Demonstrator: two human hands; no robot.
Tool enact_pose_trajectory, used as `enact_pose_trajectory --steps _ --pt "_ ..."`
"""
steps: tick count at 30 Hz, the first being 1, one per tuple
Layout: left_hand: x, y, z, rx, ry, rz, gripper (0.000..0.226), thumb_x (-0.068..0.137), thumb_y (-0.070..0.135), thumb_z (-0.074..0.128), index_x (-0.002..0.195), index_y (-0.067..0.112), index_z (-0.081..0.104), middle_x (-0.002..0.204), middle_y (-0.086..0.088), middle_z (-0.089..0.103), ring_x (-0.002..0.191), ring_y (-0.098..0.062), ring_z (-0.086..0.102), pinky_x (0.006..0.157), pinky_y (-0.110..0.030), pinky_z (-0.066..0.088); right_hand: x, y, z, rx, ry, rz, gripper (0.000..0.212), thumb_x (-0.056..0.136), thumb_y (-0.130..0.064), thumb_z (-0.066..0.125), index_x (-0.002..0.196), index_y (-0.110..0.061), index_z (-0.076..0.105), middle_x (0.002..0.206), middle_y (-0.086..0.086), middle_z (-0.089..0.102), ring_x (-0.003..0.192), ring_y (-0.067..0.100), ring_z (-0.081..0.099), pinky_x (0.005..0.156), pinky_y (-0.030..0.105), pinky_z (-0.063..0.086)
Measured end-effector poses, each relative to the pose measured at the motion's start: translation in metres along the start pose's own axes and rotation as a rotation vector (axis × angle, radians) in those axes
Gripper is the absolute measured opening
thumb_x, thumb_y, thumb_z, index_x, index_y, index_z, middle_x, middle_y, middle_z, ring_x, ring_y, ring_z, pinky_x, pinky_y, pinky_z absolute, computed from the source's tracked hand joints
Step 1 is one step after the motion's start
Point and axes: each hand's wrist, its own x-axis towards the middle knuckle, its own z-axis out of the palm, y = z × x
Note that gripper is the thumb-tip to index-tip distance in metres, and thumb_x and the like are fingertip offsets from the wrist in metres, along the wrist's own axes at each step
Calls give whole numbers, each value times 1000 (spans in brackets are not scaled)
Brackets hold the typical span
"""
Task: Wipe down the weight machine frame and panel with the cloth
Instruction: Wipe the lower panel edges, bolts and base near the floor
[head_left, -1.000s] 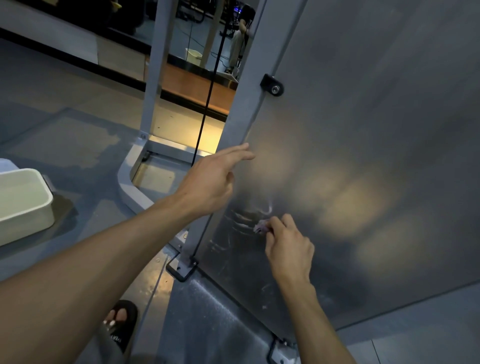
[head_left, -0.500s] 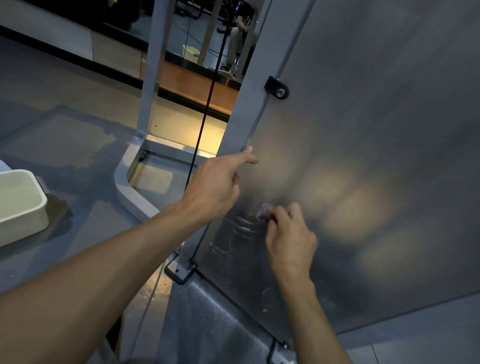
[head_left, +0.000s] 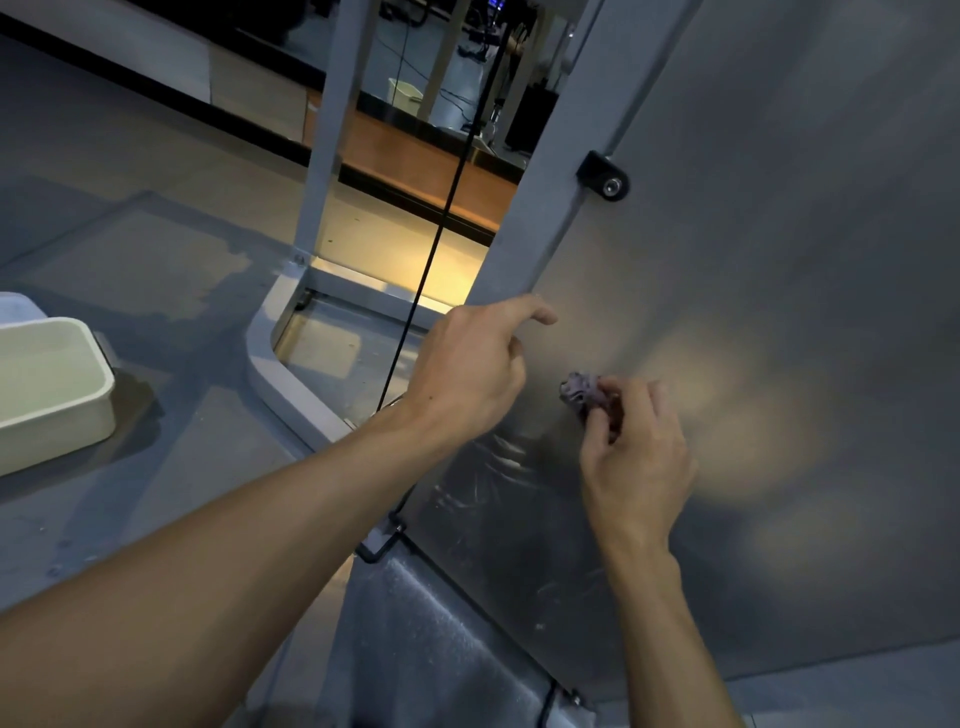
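Cloth, small crumpled purple wad, pinched by right hand against brushed-metal panel near its left edge, left hand loosely extended, empty.

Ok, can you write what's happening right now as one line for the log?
step: wiping panel | right hand: holds cloth against panel | left hand: fingers out at frame edge | tub: on floor

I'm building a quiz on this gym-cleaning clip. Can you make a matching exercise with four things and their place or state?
Things:
1. cloth
2. white tub
3. black cable
4. left hand

Places or states:
A. on the floor, far left
B. runs down behind the frame post
C. bunched in the right hand against the panel
D. index finger extended at the panel's edge

Pairs: 1-C, 2-A, 3-B, 4-D
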Motion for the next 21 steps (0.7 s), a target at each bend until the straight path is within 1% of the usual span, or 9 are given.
enact_pose_trajectory --steps 3,7,10,11,13,15,17,19,21 --pt "0 -2 -1 2 -35 15 44 98 2 52 127 33 65 134 5 68 77 -14 65 85 -40 59 -14 3 18 -37 -81 -92 19 78 -11 78 90 -17 64 90 9 57 52 38 57 44 31 36" --pt "2 -8 -5 15 -42 34 46 96 -1 53 126 31 66 141 14 62 64 -9 54 82 -33 58 -46 6 52 -116 -333 -165 30 75 -13 83 84 -21 55 86 4 49 43 35 52 38 31 32" --pt "2 -11 -6 18 -50 50 46 95 1 54 126 33 66 131 9 69 77 -12 63 84 -38 58 -49 4 54 -151 -410 -130 28 78 -13 80 80 -20 53 86 3 48 48 36 56 43 32 29" --pt "3 -12 -7 22 -51 54 47 94 1 54 126 33 66 131 9 69 78 -12 64 86 -37 57 -43 2 50 -136 -380 -119 22 81 -15 77 81 -20 56 88 3 50 52 37 58 46 33 31" --pt "3 -12 -8 34 -50 56 47 94 -1 53 126 31 67 137 14 64 74 -9 57 85 -29 55 -24 -3 36 -73 -236 -97 13 83 -19 76 87 -22 65 90 4 55 57 37 60 48 32 36" --pt "3 -11 -11 44 -47 61 46 96 -1 53 127 29 67 141 17 61 72 -10 56 79 -21 49 -3 -10 19 -4 -64 -57 14 81 -18 79 92 -24 71 91 4 59 60 36 61 49 31 37" --pt "3 -10 -11 51 -51 70 45 96 -1 53 127 29 67 141 18 60 74 -14 61 76 -18 45 10 -12 11 44 32 -39 16 81 -15 80 94 -22 74 89 5 60 62 35 60 53 29 32" --pt "4 -10 -11 46 -61 70 46 96 -1 53 127 29 67 142 17 60 63 -9 53 75 -19 45 10 -11 14 39 26 -62 17 80 -14 81 95 -21 74 87 7 59 61 36 59 53 29 30" --pt "4 -12 -12 36 -72 77 47 95 -3 52 126 28 67 142 17 59 61 -5 50 76 -19 46 0 -10 26 13 -56 -92 17 79 -16 81 94 -21 74 87 7 58 56 36 59 50 29 32"
